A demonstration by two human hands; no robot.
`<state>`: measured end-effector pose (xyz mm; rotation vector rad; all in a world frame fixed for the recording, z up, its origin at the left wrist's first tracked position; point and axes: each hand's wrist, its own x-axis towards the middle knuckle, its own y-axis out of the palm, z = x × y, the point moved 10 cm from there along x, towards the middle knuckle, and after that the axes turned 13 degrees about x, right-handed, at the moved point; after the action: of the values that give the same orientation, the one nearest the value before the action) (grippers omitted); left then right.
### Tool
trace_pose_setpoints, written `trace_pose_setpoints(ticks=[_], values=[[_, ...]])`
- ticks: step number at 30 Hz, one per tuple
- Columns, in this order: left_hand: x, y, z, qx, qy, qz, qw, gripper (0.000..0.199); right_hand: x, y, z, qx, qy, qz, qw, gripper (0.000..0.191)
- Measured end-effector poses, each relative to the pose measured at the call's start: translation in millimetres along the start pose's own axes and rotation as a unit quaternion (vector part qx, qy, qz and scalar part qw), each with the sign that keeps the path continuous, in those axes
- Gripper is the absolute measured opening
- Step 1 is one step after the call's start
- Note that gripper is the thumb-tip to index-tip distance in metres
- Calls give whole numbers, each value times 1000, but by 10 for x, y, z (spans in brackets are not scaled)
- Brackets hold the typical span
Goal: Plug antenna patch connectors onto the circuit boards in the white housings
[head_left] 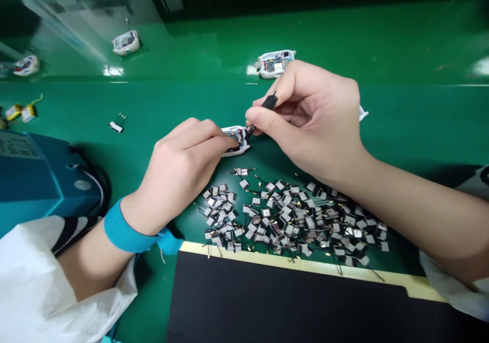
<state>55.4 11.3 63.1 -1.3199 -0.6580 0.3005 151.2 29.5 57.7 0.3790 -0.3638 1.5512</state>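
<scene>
1 casing (240, 153) partly under L fingers (220, 144)

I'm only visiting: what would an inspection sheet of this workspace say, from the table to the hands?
Surface: green table, shiny; black sheet in front.
Things in hand: white case, circuitry inside; black tool, its lower end at the case.
Clutter: many small square parts, loosely spread.
Hands: left hand touches the case, thumb hidden; right hand pinches the tool.
Cables: cable beside the blue box; thin wires on the parts.
Surroundings: more white cases farther back.
</scene>
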Motion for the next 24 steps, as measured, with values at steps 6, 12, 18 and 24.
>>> trace_pose_setpoints(ticks=[6, 12, 18, 24], values=[[5, -23, -15, 6, 5, -14, 1000, 15, 6, 2, 22, -7, -8, 5, 1000, 30], [7, -31, -25, 6, 14, -20, 1000, 16, 12, 2, 45, -33, -14, 8, 999, 32], [6, -42, -31, 3, 18, -26, 999, 15, 8, 5, 60, -46, -17, 11, 999, 31], [6, -26, -18, 16, 10, -17, 1000, 16, -4, 19, 70, -72, -19, 12, 997, 30]])
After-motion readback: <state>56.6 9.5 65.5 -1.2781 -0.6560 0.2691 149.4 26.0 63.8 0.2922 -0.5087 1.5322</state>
